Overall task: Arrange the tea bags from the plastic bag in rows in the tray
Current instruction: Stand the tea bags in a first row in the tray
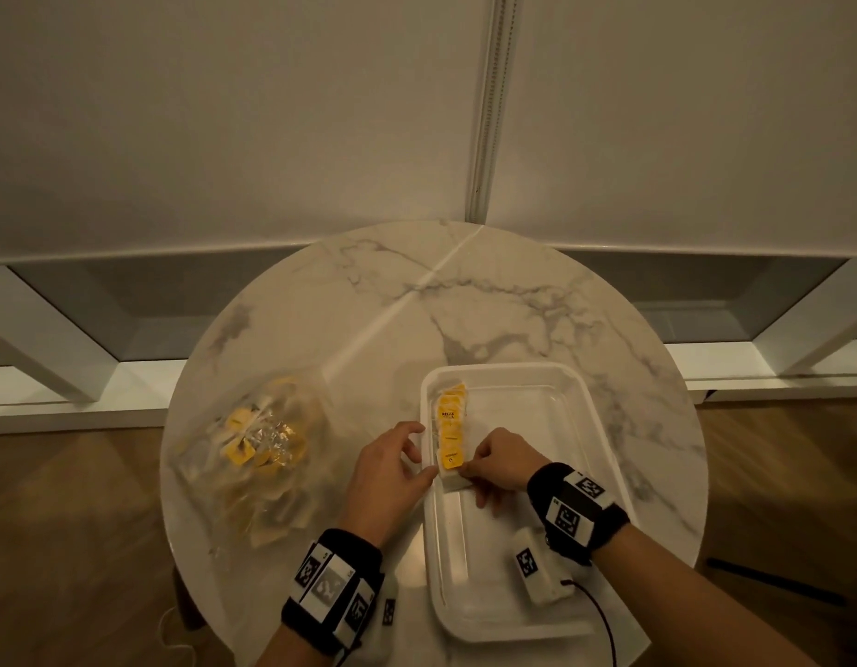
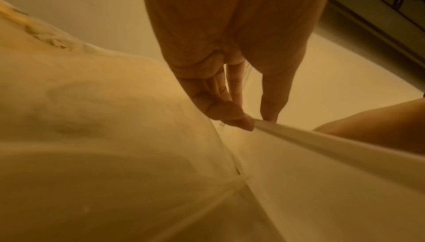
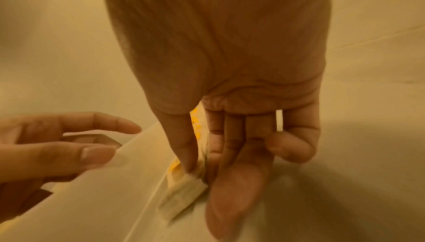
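Note:
A white tray (image 1: pixel 527 377) stands on the right half of the table. Along its left wall lies a row of yellow-labelled tea bags (image 1: pixel 451 421). My right hand (image 1: pixel 469 469) pinches the nearest tea bag (image 1: pixel 453 474) of that row between thumb and fingers, down on the tray floor; the right wrist view shows the right hand (image 3: pixel 202 173) on this tea bag (image 3: pixel 181 195). My left hand (image 1: pixel 392 469) rests with relaxed fingers on the tray's left rim (image 2: pixel 333 147), thumb near the same bag, holding nothing. A clear plastic bag (image 1: pixel 253 450) with several tea bags lies to the left.
The round marble table (image 1: pixel 416 305) backs onto a white wall with a low white ledge (image 1: pixel 80 349). Wooden floor (image 1: pixel 70 522) shows on both sides. A white wrist camera unit (image 1: pixel 537 570) with a dark cable hangs over the tray's near part.

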Motion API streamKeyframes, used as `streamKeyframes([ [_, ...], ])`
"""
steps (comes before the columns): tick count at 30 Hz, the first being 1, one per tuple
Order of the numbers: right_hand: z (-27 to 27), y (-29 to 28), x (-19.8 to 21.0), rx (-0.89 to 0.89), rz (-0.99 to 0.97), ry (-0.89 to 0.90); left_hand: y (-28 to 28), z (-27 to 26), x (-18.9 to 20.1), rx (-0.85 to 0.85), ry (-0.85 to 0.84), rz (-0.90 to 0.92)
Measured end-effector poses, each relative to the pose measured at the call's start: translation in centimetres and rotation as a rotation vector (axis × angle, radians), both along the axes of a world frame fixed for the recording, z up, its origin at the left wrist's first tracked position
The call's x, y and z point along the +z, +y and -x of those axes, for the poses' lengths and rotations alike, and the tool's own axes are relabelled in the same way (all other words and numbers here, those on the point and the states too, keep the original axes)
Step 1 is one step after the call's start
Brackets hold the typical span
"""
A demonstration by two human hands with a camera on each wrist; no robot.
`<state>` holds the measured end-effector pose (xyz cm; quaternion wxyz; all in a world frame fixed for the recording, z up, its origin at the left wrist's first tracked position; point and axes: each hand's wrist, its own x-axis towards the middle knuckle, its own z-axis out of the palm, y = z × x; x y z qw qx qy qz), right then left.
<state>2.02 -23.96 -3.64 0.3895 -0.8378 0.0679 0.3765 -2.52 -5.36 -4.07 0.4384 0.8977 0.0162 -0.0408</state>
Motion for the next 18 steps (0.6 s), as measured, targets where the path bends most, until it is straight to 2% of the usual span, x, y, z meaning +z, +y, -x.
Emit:
streamKeyframes([
  [18, -0.52, -0.22, -0.27, 0.043, 0.063, -0.036, -0.35, 0.1, 0.35, 0.092, 0.19, 0.212],
])
